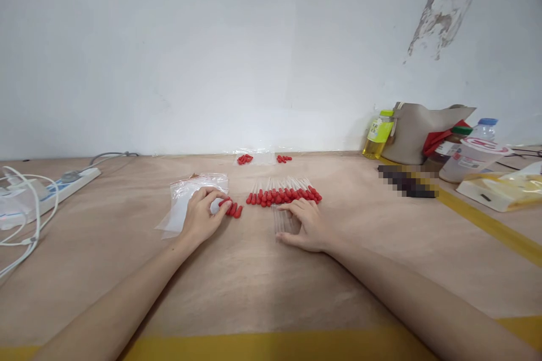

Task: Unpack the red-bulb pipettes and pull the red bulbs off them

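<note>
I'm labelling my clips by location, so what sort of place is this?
Probably a makeshift indoor work area by a pale wall: the brown wood-look tabletop bears a row of thin clear tubes with red tips, a long white power strip and a plastic bottle of yellow liquid.

No lettering is legible. Dark characters on the yellow-green label of the drink bottle are too small to decipher; red print on the plastic tub's lid and markings on its side label also stay unreadable.
</note>
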